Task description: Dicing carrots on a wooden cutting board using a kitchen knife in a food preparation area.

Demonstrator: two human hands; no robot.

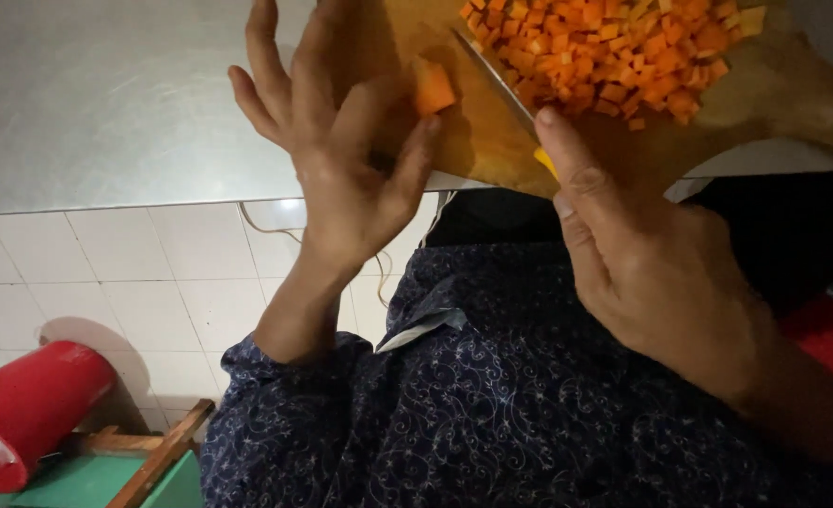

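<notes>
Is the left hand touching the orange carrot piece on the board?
Touching. Head view: left hand thumb tip presses the carrot piece on the cutting board.
</notes>
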